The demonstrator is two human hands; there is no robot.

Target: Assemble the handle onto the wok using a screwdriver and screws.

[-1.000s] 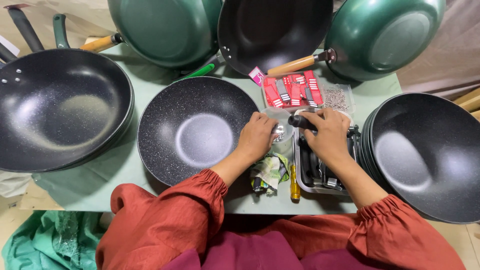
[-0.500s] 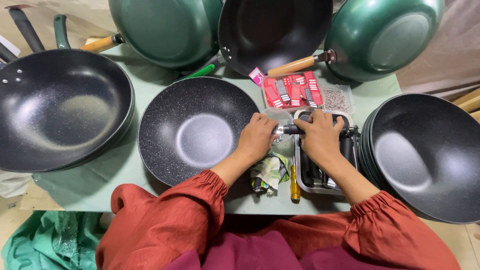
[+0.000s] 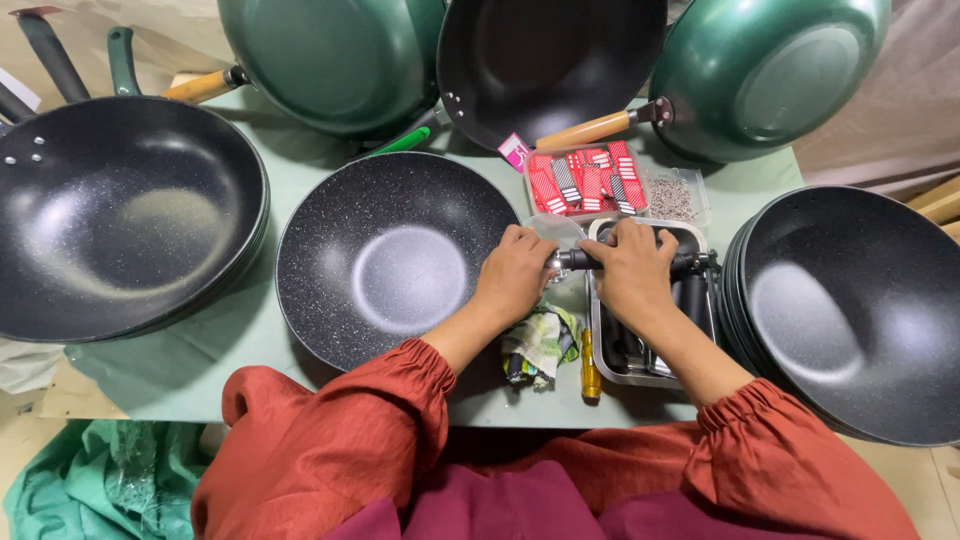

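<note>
Black handle (image 3: pixel 583 260), matte, against speckled pan (image 3: pixel 395 255)

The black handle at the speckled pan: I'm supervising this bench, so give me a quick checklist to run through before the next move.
1. Left hand at the rim of the speckled pan: ok.
2. Right hand wrapped around the black handle: ok.
3. Handle lined up with the pan's rim: ok, it lies level and points at the rim.
4. Fastener seated at the joint: cannot tell, the hands hide it.
5. Yellow-handled screwdriver close by: ok, beside the metal tray.
6. Pan flat on the table: ok.
</note>
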